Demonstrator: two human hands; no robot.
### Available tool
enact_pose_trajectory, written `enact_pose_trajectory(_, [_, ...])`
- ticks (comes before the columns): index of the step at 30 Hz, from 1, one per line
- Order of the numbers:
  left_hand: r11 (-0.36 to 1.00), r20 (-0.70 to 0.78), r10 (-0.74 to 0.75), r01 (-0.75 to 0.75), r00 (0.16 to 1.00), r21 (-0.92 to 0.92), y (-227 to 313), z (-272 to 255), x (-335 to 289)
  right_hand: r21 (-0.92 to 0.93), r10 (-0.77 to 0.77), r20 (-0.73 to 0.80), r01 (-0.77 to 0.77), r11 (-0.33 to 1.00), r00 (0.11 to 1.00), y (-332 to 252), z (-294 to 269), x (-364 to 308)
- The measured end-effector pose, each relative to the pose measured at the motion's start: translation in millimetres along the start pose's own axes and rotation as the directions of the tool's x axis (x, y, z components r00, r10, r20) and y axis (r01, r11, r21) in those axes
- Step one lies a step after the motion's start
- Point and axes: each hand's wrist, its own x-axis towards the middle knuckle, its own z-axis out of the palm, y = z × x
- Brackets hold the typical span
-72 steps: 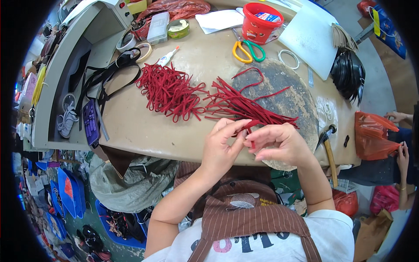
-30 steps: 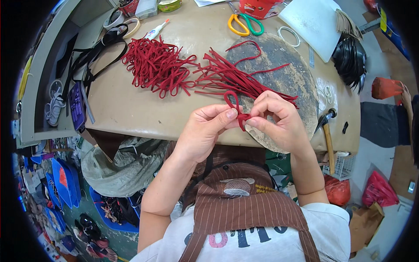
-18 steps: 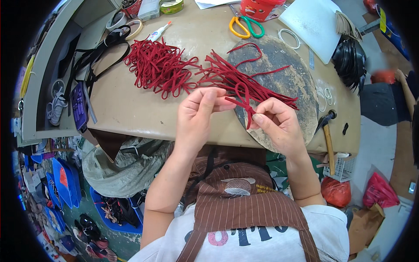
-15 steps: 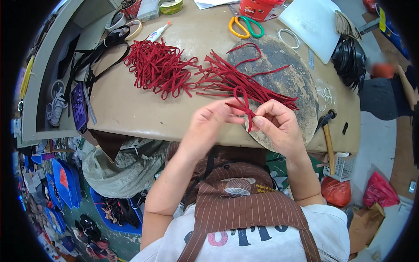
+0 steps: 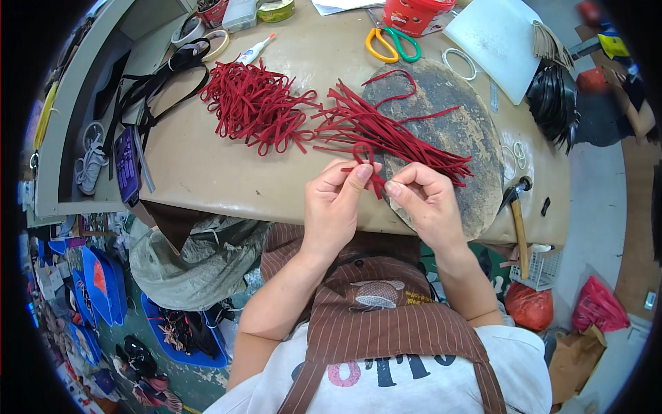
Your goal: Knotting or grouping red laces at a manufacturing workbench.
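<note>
A small red cord bow (image 5: pixel 363 153) is pinched between the thumb and fingers of my left hand (image 5: pixel 339 196), its loop standing up above the thumb. My right hand (image 5: pixel 429 201) pinches an end of the same bow, thumb against forefinger. Both hands are close together over the table's front edge. Just beyond them a bundle of straight red cords (image 5: pixel 393 134) lies partly on a round, worn dark board (image 5: pixel 476 138). Left of that bundle is a heap of looped red cord bows (image 5: pixel 255 103).
Scissors (image 5: pixel 393 45) with yellow and green handles lie near a red tub (image 5: pixel 414 15). A hammer (image 5: pixel 518 228) rests at the right edge. Black straps (image 5: pixel 155 86) and a glue tube (image 5: pixel 255 50) lie to the left. Another person (image 5: pixel 614 110) is at far right.
My left hand has closed on the bow, where before its fingers were loose and blurred beside it. The bow has shifted slightly left and lower.
</note>
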Motion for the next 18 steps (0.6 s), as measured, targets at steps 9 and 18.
enact_pose_trajectory(9, [0.845, 0.535, -0.488, 0.526, 0.690, 0.092, 55, -33, 21, -0.128, 0.231, 0.365, -0.198, 0.972, 0.902, -43, -28, 26])
enact_pose_trajectory(18, [0.829, 0.514, -0.483, 0.559, 0.709, 0.007, 49, -21, 25, 0.231, 0.128, 0.157, -0.163, 0.959, 0.979, -34, -18, 22])
